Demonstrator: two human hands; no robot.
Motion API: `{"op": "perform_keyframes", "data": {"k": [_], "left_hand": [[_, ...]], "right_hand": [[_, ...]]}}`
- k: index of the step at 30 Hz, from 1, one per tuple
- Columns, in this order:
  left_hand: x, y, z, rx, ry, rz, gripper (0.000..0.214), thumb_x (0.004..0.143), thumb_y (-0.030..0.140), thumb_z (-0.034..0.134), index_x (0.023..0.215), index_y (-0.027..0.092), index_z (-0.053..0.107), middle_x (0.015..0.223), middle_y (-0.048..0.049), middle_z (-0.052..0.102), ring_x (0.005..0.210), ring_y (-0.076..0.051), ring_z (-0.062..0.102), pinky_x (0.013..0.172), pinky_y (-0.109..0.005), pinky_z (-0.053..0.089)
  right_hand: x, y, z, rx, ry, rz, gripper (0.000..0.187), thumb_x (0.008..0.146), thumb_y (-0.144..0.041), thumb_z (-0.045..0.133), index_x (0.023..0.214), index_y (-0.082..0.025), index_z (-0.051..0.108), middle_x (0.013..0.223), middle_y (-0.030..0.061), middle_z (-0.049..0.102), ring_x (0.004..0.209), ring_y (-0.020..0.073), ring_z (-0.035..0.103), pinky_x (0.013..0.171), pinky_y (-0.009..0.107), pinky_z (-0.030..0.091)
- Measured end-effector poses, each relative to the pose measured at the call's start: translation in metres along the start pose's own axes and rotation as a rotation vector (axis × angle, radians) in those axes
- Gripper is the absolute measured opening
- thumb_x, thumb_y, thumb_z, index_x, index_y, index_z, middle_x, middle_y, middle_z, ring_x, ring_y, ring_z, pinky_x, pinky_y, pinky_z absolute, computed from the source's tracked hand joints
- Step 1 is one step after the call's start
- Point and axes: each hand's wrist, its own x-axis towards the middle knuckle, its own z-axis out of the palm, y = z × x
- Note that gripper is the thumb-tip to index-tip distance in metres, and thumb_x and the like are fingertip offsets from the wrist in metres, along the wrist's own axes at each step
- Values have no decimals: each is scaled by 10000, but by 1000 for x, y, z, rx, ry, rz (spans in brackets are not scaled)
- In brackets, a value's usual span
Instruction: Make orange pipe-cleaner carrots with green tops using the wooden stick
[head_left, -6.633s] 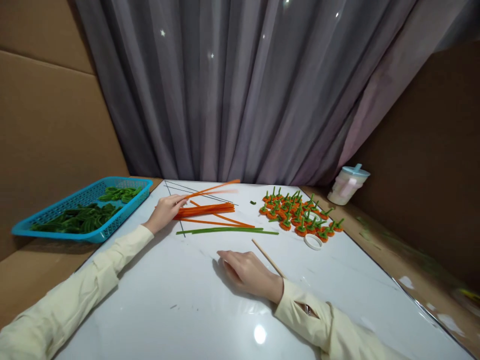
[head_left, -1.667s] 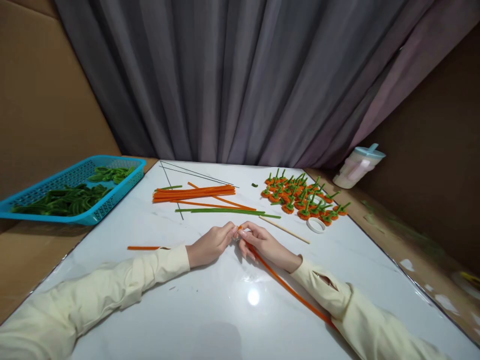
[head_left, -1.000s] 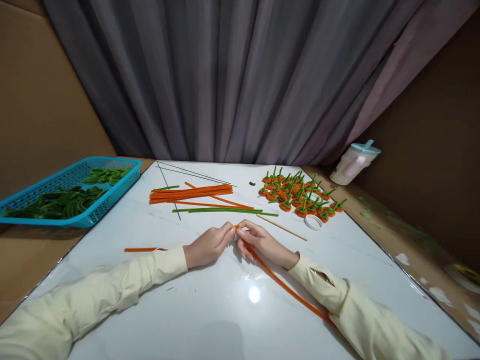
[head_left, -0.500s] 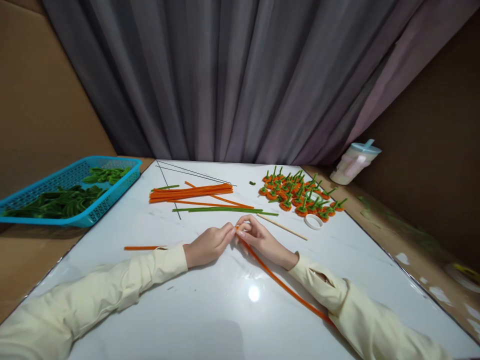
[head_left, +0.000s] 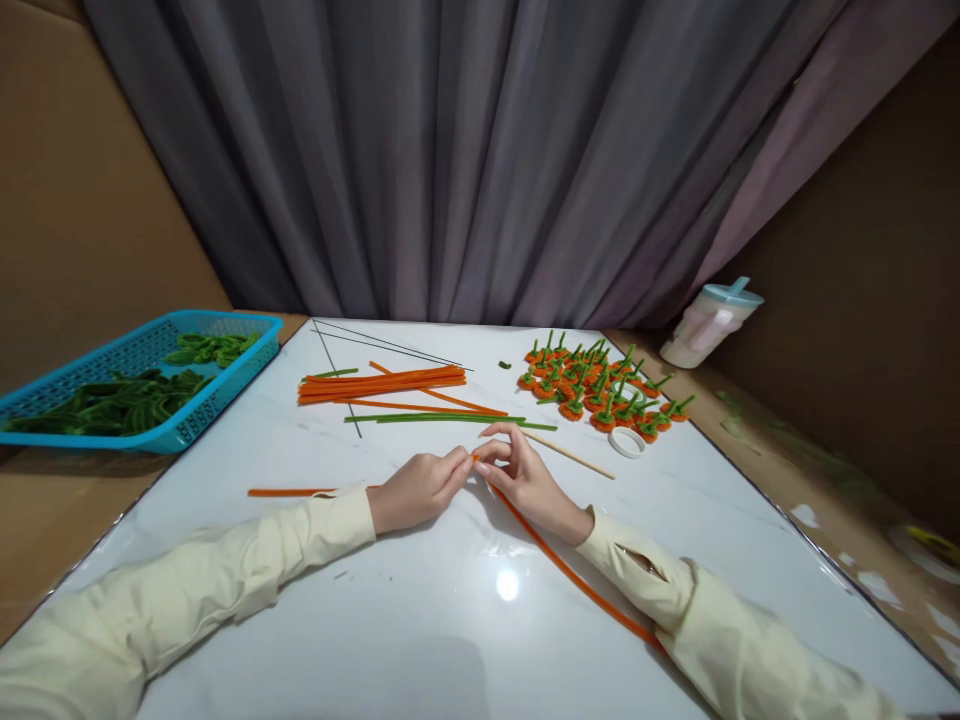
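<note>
An orange pipe cleaner [head_left: 574, 577] runs from my fingertips down to the right, passing under my right forearm. My left hand [head_left: 422, 489] pinches its end, where a small bit of orange shows between thumb and finger. My right hand [head_left: 529, 484] holds the same pipe cleaner between thumb and fingertips, close against the left, with its index finger arched above. Another orange pipe cleaner [head_left: 289, 493] lies partly behind my left sleeve. Beyond my hands are a bundle of orange pipe cleaners [head_left: 382, 385] and several green pipe cleaners [head_left: 450, 418].
Small orange pieces with green stems [head_left: 600, 385] crowd the back right, near a white ring [head_left: 627, 442]. A thin wooden stick [head_left: 570, 454] lies beside my right hand. A blue basket [head_left: 180, 432] of green pieces stands left; a lidded cup [head_left: 709, 325] stands far right.
The index finger of my right hand has lifted and arched higher, and that hand has shifted slightly. My left hand stays almost where it was.
</note>
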Motion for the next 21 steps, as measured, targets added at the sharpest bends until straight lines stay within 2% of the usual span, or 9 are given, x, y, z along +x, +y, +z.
{"op": "perform_keyframes", "data": {"k": [6, 11, 14, 18, 21], "left_hand": [[-1, -1, 1, 91, 37, 32, 197, 906, 248, 237, 772, 198, 372, 516, 56, 297, 424, -124, 353, 469, -227, 237], [-1, -1, 2, 136, 55, 64, 186, 899, 225, 250, 771, 192, 381, 514, 56, 310, 408, -121, 348, 457, -229, 228], [-1, -2, 2, 150, 68, 70, 186, 898, 220, 255, 767, 193, 384, 509, 58, 302, 404, -122, 352, 455, -230, 229], [-1, -1, 1, 89, 70, 52, 187, 902, 232, 250, 763, 197, 370, 508, 63, 294, 405, -118, 342, 453, -230, 233], [-1, 0, 0, 25, 95, 26, 193, 905, 248, 243, 757, 200, 356, 527, 59, 318, 429, -114, 359, 475, -231, 250]], "right_hand": [[-3, 1, 2, -256, 69, -105, 210, 855, -253, 469, 1015, -211, 339, 838, 23, 618, 677, 123, 537, 549, 228, 410], [-7, 7, 2, -463, 62, -250, 159, 863, -184, 423, 998, -214, 344, 863, 44, 632, 764, 147, 599, 584, 239, 428], [-7, 9, 3, -516, 70, -311, 164, 860, -162, 414, 1002, -211, 348, 871, 49, 628, 784, 149, 608, 610, 243, 437], [-5, 4, 3, -453, 92, -233, 137, 869, -213, 430, 995, -196, 379, 845, 38, 619, 731, 133, 587, 600, 233, 428], [-3, 0, 3, -417, 46, -141, 112, 882, -270, 432, 935, -180, 470, 793, 21, 615, 674, 116, 552, 597, 222, 412]]}}
